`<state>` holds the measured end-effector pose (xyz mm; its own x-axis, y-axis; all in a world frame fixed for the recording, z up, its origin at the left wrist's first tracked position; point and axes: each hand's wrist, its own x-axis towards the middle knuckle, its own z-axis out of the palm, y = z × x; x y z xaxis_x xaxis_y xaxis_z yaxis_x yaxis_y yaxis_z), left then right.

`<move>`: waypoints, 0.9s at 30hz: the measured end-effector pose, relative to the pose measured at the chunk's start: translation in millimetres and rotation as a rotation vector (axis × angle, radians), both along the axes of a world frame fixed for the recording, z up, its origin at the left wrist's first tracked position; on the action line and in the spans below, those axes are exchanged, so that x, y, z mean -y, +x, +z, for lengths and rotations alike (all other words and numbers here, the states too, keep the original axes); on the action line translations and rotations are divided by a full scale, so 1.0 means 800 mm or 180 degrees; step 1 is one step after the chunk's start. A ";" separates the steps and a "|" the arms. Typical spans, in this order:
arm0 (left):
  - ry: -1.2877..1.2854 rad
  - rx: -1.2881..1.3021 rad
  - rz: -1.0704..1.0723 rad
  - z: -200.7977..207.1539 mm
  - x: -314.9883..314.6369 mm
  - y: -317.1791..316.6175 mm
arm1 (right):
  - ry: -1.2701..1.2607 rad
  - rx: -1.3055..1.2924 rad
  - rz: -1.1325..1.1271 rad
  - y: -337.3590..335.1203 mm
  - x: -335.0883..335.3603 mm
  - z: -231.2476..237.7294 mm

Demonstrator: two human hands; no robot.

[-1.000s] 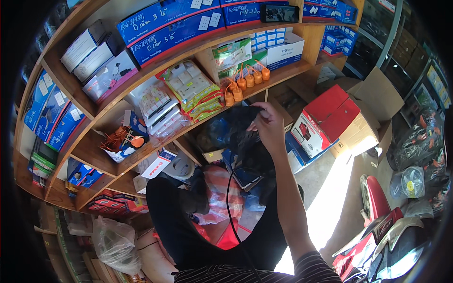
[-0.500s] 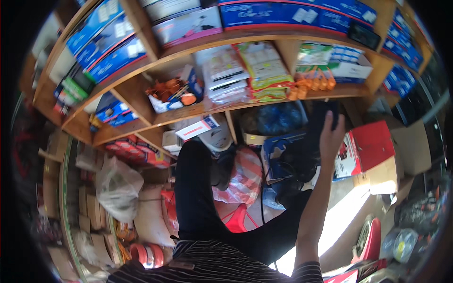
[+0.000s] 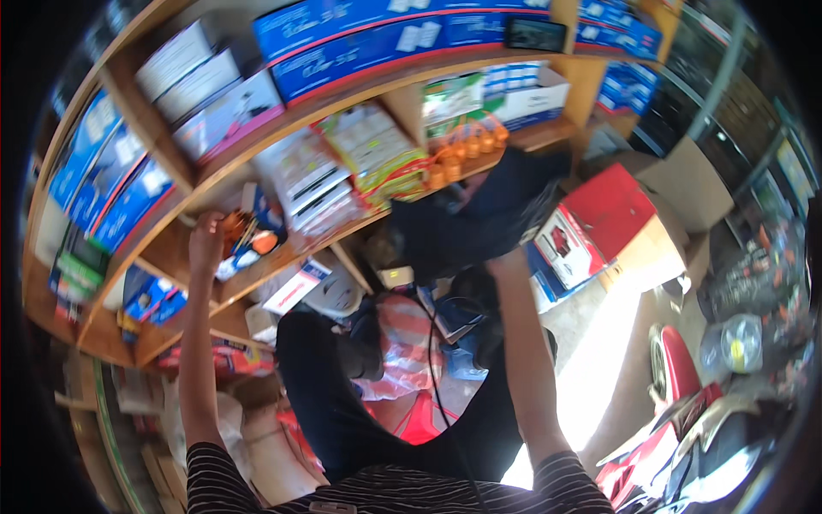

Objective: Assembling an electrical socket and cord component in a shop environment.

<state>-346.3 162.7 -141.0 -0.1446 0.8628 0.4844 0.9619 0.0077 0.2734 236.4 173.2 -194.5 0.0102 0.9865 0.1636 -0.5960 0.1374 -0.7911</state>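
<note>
My left hand (image 3: 205, 238) reaches up into a middle shelf compartment, beside orange items (image 3: 235, 233) and a blue-and-white piece of packaging. Its fingers look curled, and whatever they hold, if anything, is hidden. On the right, my right hand (image 3: 509, 264) grips a large piece of black cloth (image 3: 479, 218) from below. The cloth spreads in front of the shelf's lower edge and covers most of my fingers. A dark cord (image 3: 435, 360) runs down between my legs; I cannot make out where its upper end goes.
A wooden shelf (image 3: 227, 176) curves across the front, stacked with blue boxes (image 3: 377, 62) and plastic packets (image 3: 377, 150). A dark phone-like device (image 3: 535, 34) leans on the upper level. To the right are a red-lidded box (image 3: 608, 210), an open carton (image 3: 689, 184) and a red-and-white motorbike (image 3: 676, 364).
The view has swung right. My left hand has come into sight at the shelf compartment. In my right hand, the black cloth has spread out and shifted left over the lower shelf.
</note>
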 end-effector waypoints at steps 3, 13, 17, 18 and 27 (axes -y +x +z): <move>-0.1238 -0.0566 0.0542 0.004 -0.062 -0.025 | -0.0689 0.0823 0.0977 -0.059 0.007 -0.029; -0.1331 -0.1759 0.0889 -0.054 -0.108 -0.047 | -0.0607 -0.0360 0.1918 -0.088 0.005 -0.038; -0.1425 -0.1816 0.0974 -0.041 -0.097 -0.048 | -0.0379 0.0495 0.1844 -0.073 -0.004 -0.039; -0.0849 -0.1699 0.0901 -0.037 -0.087 -0.052 | -0.0453 0.0550 0.1887 -0.071 -0.004 -0.046; 0.2339 0.1579 0.0405 0.025 0.017 0.026 | -0.1206 0.0651 0.3585 -0.038 0.024 -0.026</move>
<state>-325.6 148.9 -121.3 -0.5577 0.3226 0.7648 0.7356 -0.2347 0.6354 205.9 153.6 -215.3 -0.8795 0.4109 -0.2402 -0.0911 -0.6407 -0.7624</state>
